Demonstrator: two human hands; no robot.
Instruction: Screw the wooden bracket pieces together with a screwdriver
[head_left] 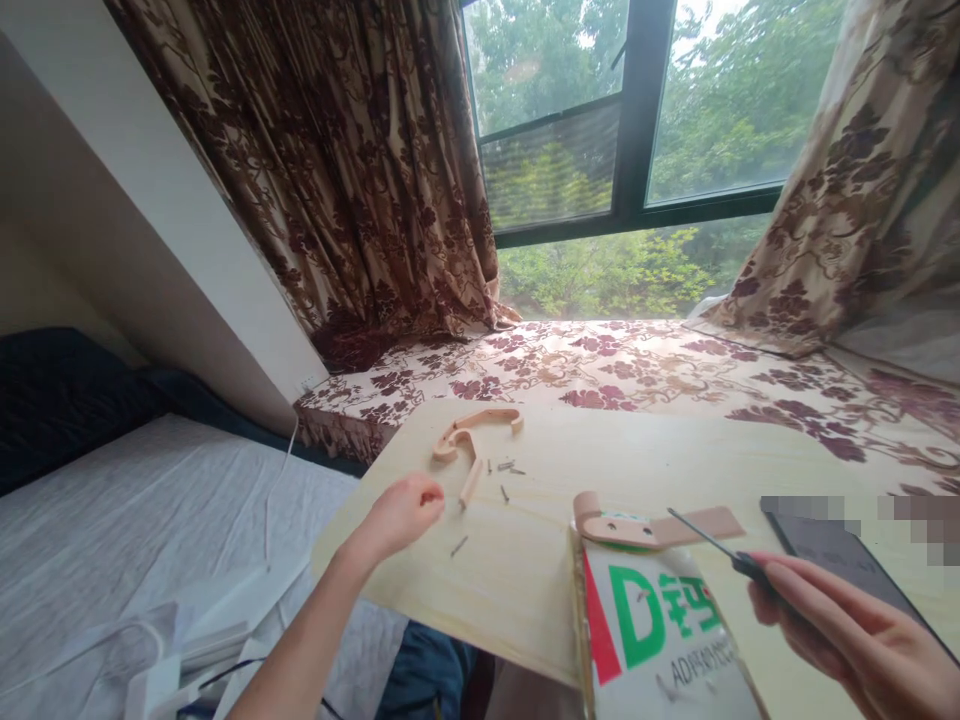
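My left hand (411,508) hovers over or rests on the left part of the pale table, its fingers curled; what they hold, if anything, is hidden. Just beyond it lie curved wooden hooks (466,442) and several small screws (505,493), with one more screw (459,546) nearer the table's front edge. At the right, my right hand (832,610) grips a screwdriver (709,540), whose thin shaft points up and left across a flat wooden hook (622,528) with two dark holes. That hook lies at the far end of a white printed package (660,630).
A dark flat device (832,550) lies at the right of the table (570,450), beyond my right hand. Behind the table runs a flowered window ledge (600,365) below curtains. A bed (112,520) and white items (187,640) are at the left.
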